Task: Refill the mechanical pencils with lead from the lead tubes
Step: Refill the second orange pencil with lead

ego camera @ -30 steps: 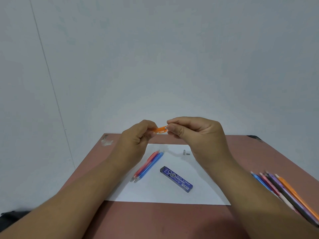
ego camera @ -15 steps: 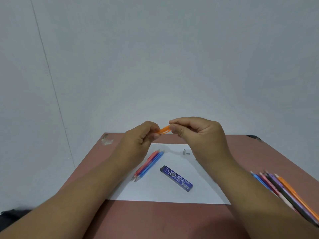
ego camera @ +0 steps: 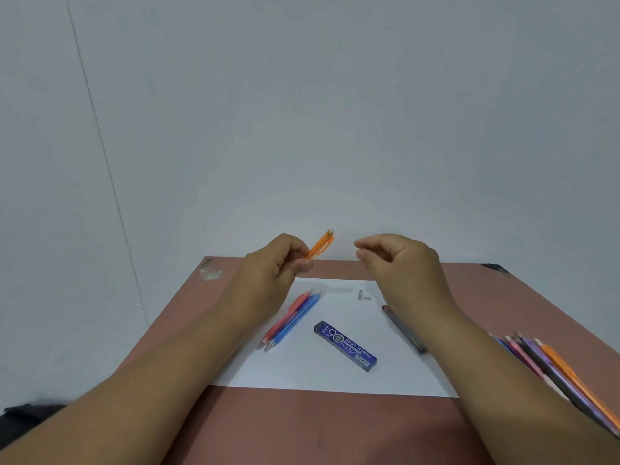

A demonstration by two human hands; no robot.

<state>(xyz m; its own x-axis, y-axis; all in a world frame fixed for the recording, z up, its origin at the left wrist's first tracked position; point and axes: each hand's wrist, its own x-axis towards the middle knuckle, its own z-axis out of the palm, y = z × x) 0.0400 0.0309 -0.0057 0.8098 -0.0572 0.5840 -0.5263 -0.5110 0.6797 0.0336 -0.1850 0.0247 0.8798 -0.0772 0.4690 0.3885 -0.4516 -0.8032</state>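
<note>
Gripping the orange pencil [ego camera: 320,245] tilted up and rightward, the left hand [ego camera: 271,263] faces the right hand [ego camera: 399,260], fingertips pinched on something unseen, above the lead tube [ego camera: 345,345] lying near-centre on the paper.

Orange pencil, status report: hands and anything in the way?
Left hand grips orange pencil, raised. Right hand apart, fingertips pinched, contents unclear. Lead tube on paper, unobstructed.

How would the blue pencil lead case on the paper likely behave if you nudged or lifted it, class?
The blue lead case looks flat-sided, so it would probably slide on the white paper rather than roll. It looks slim, like plastic, so likely light and stiff. The leads inside may be fragile.
</note>
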